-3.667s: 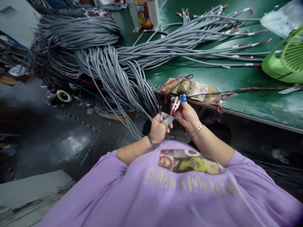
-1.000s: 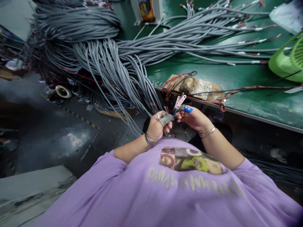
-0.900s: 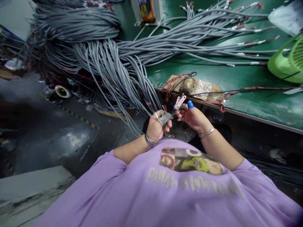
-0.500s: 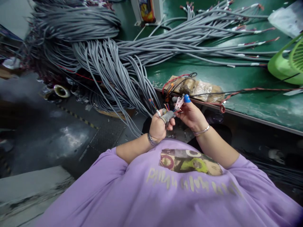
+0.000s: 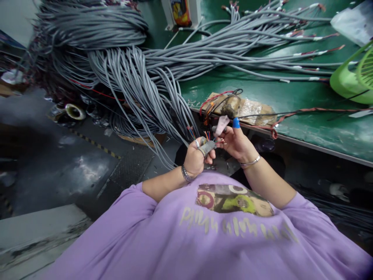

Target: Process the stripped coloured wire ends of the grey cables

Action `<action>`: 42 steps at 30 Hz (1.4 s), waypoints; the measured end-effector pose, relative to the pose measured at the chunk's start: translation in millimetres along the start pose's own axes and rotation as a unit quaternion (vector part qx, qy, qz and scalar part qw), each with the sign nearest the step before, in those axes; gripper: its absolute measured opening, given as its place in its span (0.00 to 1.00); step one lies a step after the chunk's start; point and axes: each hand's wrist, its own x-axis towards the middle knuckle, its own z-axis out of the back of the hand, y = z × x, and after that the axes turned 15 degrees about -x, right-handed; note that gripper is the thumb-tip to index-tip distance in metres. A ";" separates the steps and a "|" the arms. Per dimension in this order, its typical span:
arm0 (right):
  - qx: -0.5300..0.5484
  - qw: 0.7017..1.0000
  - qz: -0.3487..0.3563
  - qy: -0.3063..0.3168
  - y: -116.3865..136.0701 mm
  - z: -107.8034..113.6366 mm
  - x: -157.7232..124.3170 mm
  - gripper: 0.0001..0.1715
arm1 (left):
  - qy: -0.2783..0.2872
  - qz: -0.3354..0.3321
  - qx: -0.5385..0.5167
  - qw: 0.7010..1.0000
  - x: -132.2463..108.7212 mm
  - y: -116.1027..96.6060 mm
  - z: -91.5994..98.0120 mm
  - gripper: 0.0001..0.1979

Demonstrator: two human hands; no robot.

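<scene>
My left hand [image 5: 196, 157] is closed around a grey cable end, its thumb covered by a worn grey wrap [image 5: 206, 147]. Thin coloured wires [image 5: 207, 136] fan out above and to the right of that thumb. Beside them is my right hand [image 5: 237, 144], its fingers apart and a blue cover [image 5: 236, 123] on the raised thumb. A pale pink piece [image 5: 222, 125] stands up at this hand's fingers; whether it is a finger wrap or a loose piece I cannot tell. The right fingertips are close to the bare wire ends [image 5: 221, 142], and their contact is unclear.
Long grey cables [image 5: 198, 58] lie across the green table [image 5: 314, 128] and hang over its edge on the left. A taped cardboard piece [image 5: 259, 112] sits at the front edge. At the right is a green plastic basket [image 5: 344, 83], with a clear bag [image 5: 354, 23] behind it.
My right hand has moved slightly right, and its blue-covered thumb has drawn away from the pink piece. My left hand stays nearly in place, still holding the cable end.
</scene>
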 end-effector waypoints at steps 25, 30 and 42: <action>-0.148 0.983 0.102 -0.042 -18.5 -9.7 -26.4 0.26 | 0.019 0.029 0.001 0.999 6.1 3.3 11.1 0.23; -0.140 0.984 0.090 -0.057 -22.5 -16.5 -20.8 0.23 | 0.078 0.097 0.051 0.991 5.5 -0.8 17.8 0.23; -0.158 0.982 0.079 -0.071 -16.4 -18.5 -12.1 0.25 | 0.028 0.031 -0.019 0.999 4.7 9.1 19.5 0.25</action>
